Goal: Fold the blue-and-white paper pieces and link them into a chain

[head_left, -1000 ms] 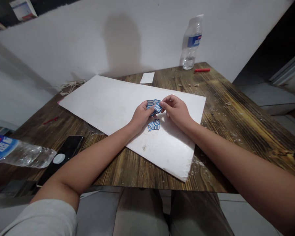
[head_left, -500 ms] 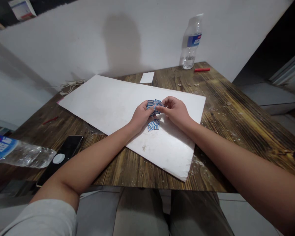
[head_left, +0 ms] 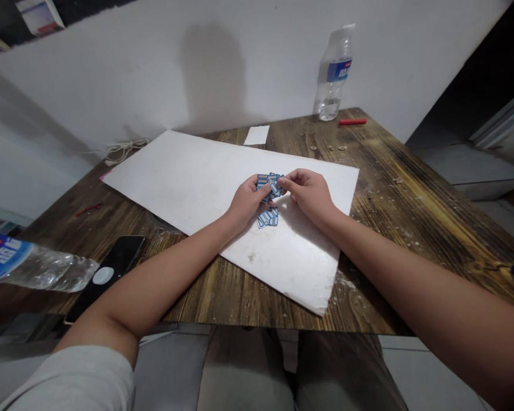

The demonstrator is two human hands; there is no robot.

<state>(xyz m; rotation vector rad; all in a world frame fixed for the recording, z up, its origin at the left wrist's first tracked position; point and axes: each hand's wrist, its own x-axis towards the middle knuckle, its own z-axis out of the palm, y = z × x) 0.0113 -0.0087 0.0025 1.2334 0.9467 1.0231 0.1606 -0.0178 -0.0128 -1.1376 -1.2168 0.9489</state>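
Blue-edged labels [head_left: 262, 182]; left hand [head_left: 244, 202]: closed around them; right hand [head_left: 309, 190]: pinching one

White board [head_left: 188, 177] on wooden table [head_left: 394, 211]

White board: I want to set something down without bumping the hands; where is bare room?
Free: the white board between cable and left hand, plus its near corner, below the loose cards. Crowded: around the right hand and held cards, and on the table at left, with lying bottle, phone and white disc.
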